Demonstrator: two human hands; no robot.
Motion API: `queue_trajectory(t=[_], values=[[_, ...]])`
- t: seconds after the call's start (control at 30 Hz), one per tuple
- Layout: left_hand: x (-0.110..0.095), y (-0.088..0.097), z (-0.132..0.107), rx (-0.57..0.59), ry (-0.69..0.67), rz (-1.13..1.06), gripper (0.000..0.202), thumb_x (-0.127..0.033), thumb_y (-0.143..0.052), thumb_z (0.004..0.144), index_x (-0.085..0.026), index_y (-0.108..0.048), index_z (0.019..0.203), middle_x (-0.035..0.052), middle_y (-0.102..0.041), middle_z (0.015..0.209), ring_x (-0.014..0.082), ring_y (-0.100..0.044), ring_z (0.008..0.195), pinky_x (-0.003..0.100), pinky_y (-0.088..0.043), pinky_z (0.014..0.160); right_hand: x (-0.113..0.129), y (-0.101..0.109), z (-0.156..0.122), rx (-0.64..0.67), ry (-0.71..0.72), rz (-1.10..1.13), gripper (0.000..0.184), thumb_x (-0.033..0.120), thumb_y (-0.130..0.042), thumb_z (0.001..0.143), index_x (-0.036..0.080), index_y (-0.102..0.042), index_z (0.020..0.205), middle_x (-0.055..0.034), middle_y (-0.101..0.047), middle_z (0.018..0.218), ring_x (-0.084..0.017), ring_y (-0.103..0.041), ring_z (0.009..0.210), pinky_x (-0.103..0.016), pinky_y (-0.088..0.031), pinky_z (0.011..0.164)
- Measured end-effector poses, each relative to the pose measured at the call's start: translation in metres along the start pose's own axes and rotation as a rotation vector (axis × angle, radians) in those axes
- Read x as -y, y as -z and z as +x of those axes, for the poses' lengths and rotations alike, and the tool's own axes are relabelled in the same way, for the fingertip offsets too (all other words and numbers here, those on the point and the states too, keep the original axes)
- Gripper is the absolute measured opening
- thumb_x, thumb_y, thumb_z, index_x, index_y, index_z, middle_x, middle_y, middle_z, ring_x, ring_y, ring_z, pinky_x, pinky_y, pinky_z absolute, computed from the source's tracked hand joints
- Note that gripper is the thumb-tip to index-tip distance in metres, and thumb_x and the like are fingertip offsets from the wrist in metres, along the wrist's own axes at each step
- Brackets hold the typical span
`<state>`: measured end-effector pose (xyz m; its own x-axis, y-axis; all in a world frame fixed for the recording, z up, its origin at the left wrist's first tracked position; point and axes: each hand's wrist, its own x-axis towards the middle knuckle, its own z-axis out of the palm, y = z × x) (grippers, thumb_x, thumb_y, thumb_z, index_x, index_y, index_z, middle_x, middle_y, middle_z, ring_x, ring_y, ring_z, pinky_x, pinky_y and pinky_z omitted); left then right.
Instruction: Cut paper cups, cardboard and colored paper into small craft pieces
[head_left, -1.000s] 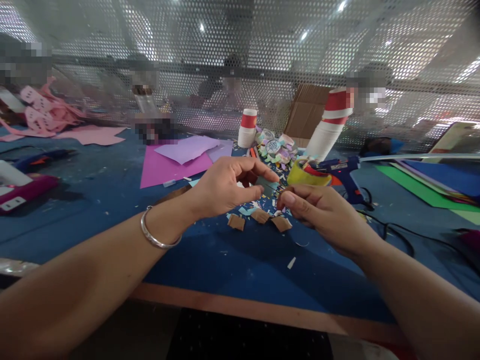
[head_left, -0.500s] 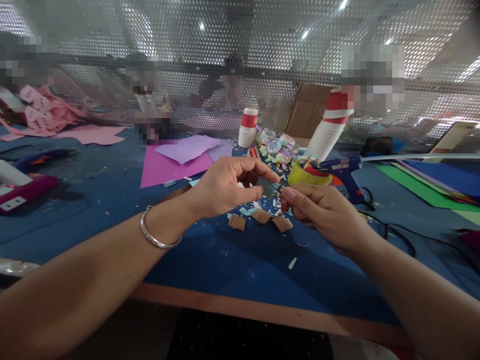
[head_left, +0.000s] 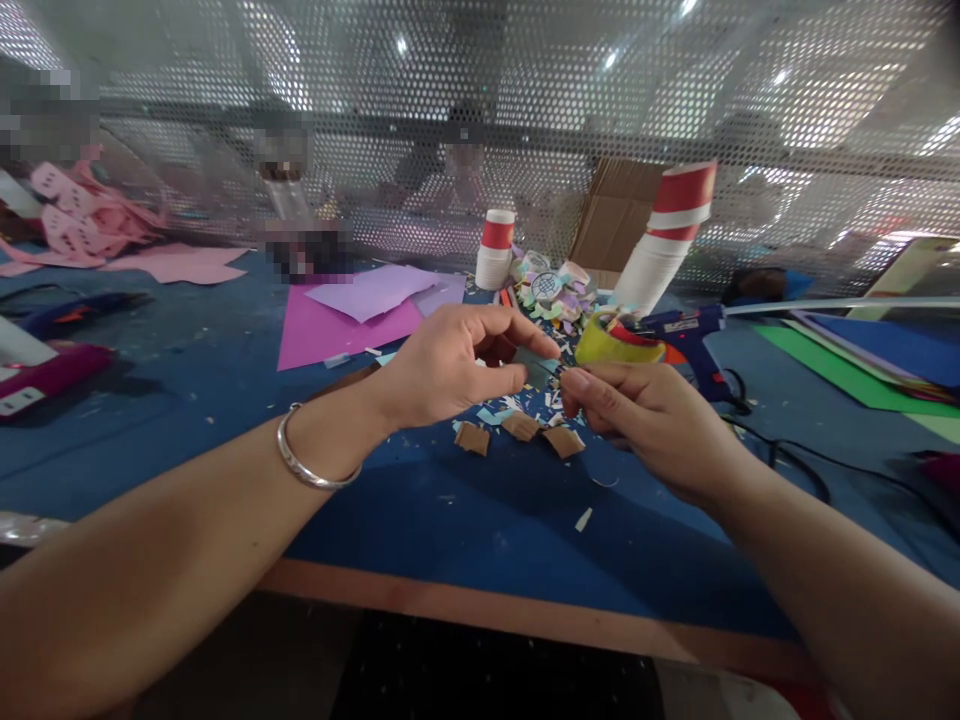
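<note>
My left hand [head_left: 457,365], with a silver bangle [head_left: 307,465] on its wrist, pinches a small grey-green paper piece [head_left: 534,368] between thumb and fingers. My right hand [head_left: 645,420] is closed just to the right of it, fingertips touching the same piece. What else the right hand holds is hidden. Both hands hover over a pile of paper scraps [head_left: 525,410] and three small brown cardboard bits [head_left: 519,432] on the blue table [head_left: 450,510].
A yellow tape roll [head_left: 611,345] and a blue glue gun [head_left: 694,335] lie behind my right hand, its black cord [head_left: 795,465] trailing right. Paper cup stacks [head_left: 495,252], pink and lilac sheets [head_left: 352,310], coloured sheets [head_left: 862,365] at right. A perforated screen closes the back.
Both hands stay pinched together on the small paper piece; the right hand has shifted slightly up and left. The view has tilted a little.
</note>
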<state>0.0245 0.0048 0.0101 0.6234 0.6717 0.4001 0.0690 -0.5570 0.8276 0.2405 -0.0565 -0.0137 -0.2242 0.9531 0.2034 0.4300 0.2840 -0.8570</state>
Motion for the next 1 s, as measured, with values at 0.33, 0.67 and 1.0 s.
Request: queue_trajectory(t=[0.33,0.67,1.0], values=[[0.0001,0.001,-0.0005,0.024,0.017,-0.013,0.024,-0.013,-0.07,0.078,-0.013,-0.075,0.101,0.004,-0.071,0.084,0.0112,-0.063,0.072,0.023,-0.05,0.063,0.0008,0.0002,-0.0001,-0.003,0.021,-0.026,0.055,0.067,-0.054,0.094,0.02,-0.057,0.067,0.0072,-0.031,0.053,-0.007,-0.024,0.046,-0.026,-0.018,0.043],[-0.0004,0.0017,-0.0008,0.025,0.004,0.024,0.024,-0.012,-0.069,0.078,-0.014,-0.076,0.101,0.004,-0.07,0.082,0.0115,-0.063,0.072,0.024,-0.049,0.062,0.0018,0.0006,-0.0005,-0.001,0.042,-0.06,0.054,0.064,-0.053,0.096,0.021,-0.054,0.065,0.0077,-0.03,0.051,-0.008,-0.024,0.045,-0.028,-0.019,0.044],[0.0005,0.0022,-0.0003,0.045,0.01,0.002,0.026,-0.01,-0.069,0.077,-0.015,-0.076,0.102,0.002,-0.07,0.08,0.0104,-0.061,0.07,0.023,-0.048,0.061,0.0001,0.0008,0.0013,0.01,0.04,-0.075,0.053,0.062,-0.053,0.097,0.02,-0.054,0.064,0.0071,-0.031,0.052,-0.008,-0.027,0.046,-0.028,-0.02,0.046]])
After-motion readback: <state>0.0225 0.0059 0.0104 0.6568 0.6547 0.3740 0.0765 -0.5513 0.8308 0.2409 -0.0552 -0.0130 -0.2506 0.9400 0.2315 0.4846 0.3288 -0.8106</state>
